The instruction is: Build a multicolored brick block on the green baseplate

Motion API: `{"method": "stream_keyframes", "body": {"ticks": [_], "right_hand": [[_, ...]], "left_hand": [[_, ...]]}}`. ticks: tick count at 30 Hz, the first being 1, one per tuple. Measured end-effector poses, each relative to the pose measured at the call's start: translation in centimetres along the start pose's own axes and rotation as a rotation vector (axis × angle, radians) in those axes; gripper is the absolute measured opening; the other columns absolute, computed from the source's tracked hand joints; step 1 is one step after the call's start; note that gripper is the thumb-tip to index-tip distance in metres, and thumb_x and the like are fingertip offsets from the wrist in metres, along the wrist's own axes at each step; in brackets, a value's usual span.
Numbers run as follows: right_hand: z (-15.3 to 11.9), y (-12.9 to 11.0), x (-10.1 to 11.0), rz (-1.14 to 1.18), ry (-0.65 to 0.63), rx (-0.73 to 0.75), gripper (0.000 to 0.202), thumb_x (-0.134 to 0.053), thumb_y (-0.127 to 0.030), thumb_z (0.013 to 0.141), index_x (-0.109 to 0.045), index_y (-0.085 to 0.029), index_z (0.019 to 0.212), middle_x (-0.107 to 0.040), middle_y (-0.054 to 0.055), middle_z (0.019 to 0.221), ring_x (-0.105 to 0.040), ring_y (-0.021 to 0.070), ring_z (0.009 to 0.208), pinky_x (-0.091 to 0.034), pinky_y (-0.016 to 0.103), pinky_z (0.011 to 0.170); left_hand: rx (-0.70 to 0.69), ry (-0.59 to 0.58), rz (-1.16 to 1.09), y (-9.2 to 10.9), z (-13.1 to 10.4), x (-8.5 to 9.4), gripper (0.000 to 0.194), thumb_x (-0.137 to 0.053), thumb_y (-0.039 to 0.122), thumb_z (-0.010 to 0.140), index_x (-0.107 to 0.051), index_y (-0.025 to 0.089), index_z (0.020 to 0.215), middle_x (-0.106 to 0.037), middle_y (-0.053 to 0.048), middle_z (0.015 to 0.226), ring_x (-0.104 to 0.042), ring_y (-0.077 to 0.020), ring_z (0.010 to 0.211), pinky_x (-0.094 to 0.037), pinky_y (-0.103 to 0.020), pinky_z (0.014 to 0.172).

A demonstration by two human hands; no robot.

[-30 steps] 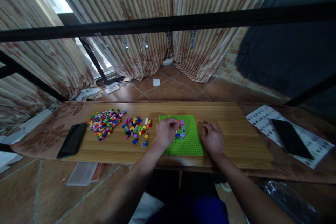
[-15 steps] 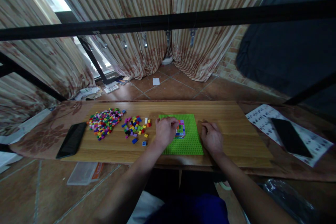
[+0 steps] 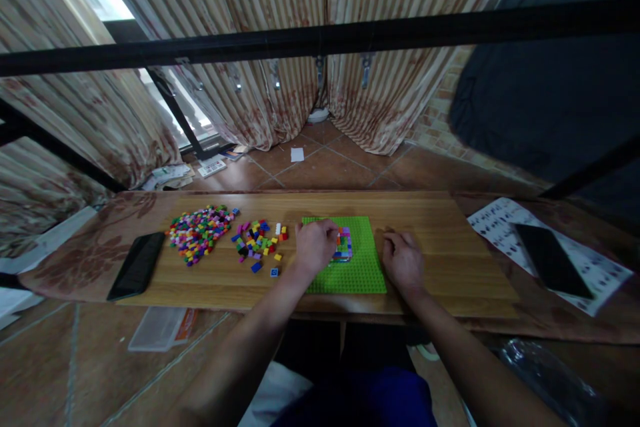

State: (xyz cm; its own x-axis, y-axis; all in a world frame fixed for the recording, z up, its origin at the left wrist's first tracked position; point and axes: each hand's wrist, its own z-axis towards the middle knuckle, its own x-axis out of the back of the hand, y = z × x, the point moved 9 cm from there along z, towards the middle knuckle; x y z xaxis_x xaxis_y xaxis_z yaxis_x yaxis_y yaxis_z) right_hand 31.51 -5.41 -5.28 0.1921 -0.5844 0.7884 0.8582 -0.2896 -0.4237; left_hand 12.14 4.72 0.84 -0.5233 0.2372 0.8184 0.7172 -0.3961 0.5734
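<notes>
A green studded baseplate (image 3: 367,273) lies on the wooden board in front of me. On it stands a small square build of coloured toy bricks (image 3: 345,245), with purple, blue and red pieces showing. My left hand (image 3: 315,243) is over the left part of the plate, its fingers pinched together at the build's left side. Whatever is between those fingertips is hidden. My right hand (image 3: 403,260) rests at the plate's right edge with curled fingers; I cannot make out anything in it.
Left of the plate lie loose bricks (image 3: 257,240), and farther left a bigger brick pile (image 3: 197,233). A black phone (image 3: 136,267) is at the board's left end. Another dark phone (image 3: 553,260) lies on a printed sheet (image 3: 493,217) at right. A black bar (image 3: 320,40) crosses ahead.
Almost nothing differs. My left hand stays pinched beside the build, and my right hand keeps its place at the plate's edge.
</notes>
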Motion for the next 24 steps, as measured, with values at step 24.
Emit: {"method": "stream_keyframes", "body": {"ticks": [24], "right_hand": [[-0.1,0.1,-0.3,-0.055,-0.036,-0.008,0.031,-0.041,-0.024,0.087,-0.069,-0.016,0.100,-0.065,0.010,0.101,-0.059,0.0198,0.083,-0.046,0.031,0.077]], "left_hand": [[-0.018,0.001,0.130,0.9,0.6,-0.3,0.020,-0.052,0.017,0.080,-0.071,0.023,0.075,-0.073,-0.003,0.080,-0.067,-0.0208,0.085,-0.041,-0.041,0.091]]}}
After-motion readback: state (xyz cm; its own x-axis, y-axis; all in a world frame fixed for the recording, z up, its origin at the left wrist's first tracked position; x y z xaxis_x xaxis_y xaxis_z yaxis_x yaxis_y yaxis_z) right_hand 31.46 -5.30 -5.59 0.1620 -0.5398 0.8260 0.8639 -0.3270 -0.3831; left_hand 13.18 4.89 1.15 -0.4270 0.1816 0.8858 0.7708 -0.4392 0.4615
